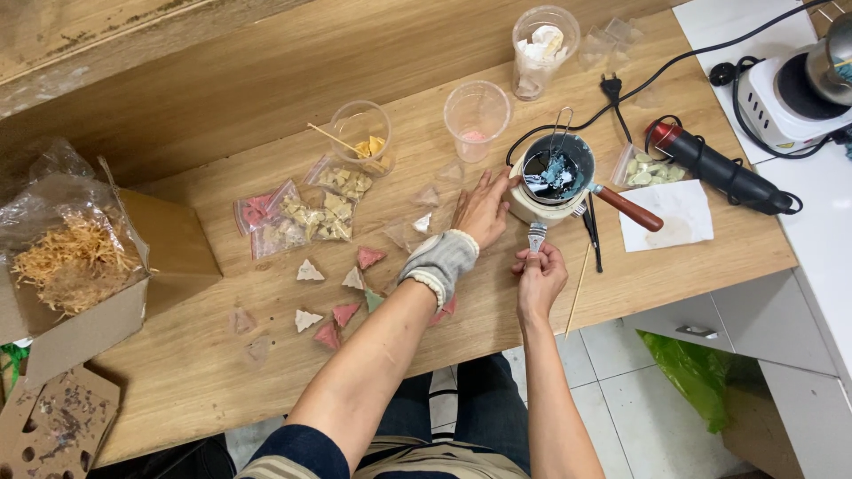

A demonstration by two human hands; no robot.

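Two hands work at frame centre: left hand (484,209), fingers spread flat, steadies the small wax melting pot (557,177) on the counter (266,115); right hand (538,273) pinches a metal clip (536,236) just below. Best keep pot braced, clip upright, clear of the hot rim.

Appliance (803,84): white, top right; cut off by the frame edge.
Melting pot (555,173): left side hidden behind left hand (484,208).
Cardboard mould (53,421): cropped at bottom left.
Clear cups (612,40): blurred, contents indistinguishable.
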